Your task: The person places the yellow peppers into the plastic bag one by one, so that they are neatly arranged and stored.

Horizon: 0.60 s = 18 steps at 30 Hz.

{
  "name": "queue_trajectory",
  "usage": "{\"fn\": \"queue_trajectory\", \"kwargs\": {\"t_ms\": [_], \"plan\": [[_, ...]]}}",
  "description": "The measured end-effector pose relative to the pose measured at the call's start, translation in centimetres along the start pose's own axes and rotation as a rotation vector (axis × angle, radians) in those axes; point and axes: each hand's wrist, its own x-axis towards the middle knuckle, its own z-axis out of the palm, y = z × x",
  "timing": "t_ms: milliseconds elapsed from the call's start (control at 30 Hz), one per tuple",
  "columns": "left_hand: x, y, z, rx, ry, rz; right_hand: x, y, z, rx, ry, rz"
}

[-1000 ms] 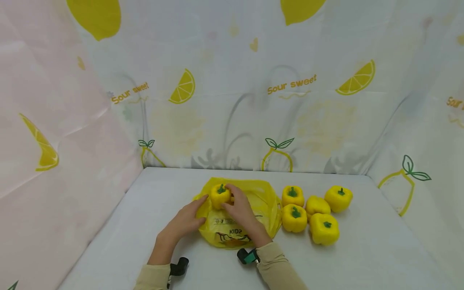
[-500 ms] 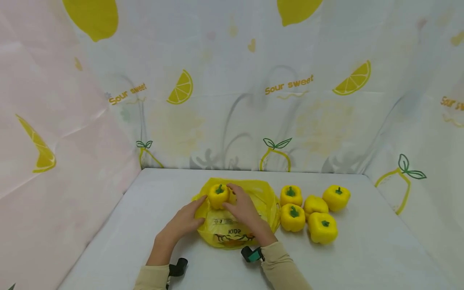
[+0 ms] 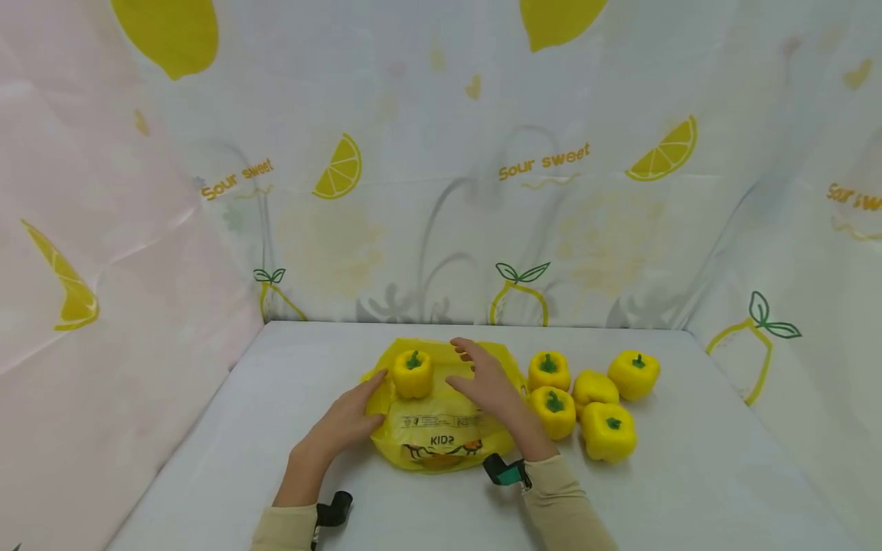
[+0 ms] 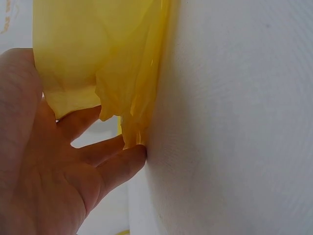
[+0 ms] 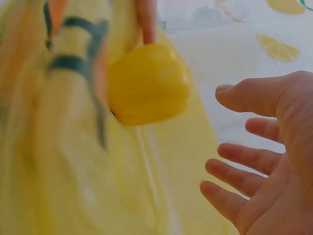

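Pepper [image 3: 413,376] stands upright, green stem up, at the far left part of the crumpled yellow bag [image 3: 441,402]; cannot tell if it sits inside the bag or on top of the film. Squat shape, no clear long axis bar the upright stem. Key relation: pepper lies between the two hands, nearer the left. Left hand [image 3: 344,421] is at the bag's left edge, index fingertip just beside the pepper's left side; whether they touch is not clear. Left fingers fairly straight and spread, touching the bag film, partly hidden behind it in the left wrist view; no firm grip seen. Right hand [image 3: 491,383] is over the bag, to the pepper's right, with a visible gap between thumb tip and pepper. Right fingers [image 5: 239,178] spread and relaxed, grasping nothing; palm side faces the pepper in the right wrist view.

Bag lies flattish on the white tabletop [image 3: 710,467], dark print on its near side. Five more yellow peppers [image 3: 609,432] cluster right of the bag, so the right hand is the nearer one to those; the closest two are just beside the bag's right edge. Behind, lemon-print fabric [image 3: 441,291] hangs past the far edge.
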Motion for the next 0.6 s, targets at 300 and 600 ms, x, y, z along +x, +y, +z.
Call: {"fn": "queue_trajectory", "kwargs": {"t_ms": [300, 600], "plan": [[-0.1, 0.3, -0.3, -0.032, -0.005, 0.019, -0.4, 0.8, -3.6, -0.052, 0.032, 0.006], [-0.3, 0.3, -0.9, -0.044, -0.010, 0.023, -1.4, 1.7, -7.6, -0.125, 0.093, 0.028]]}}
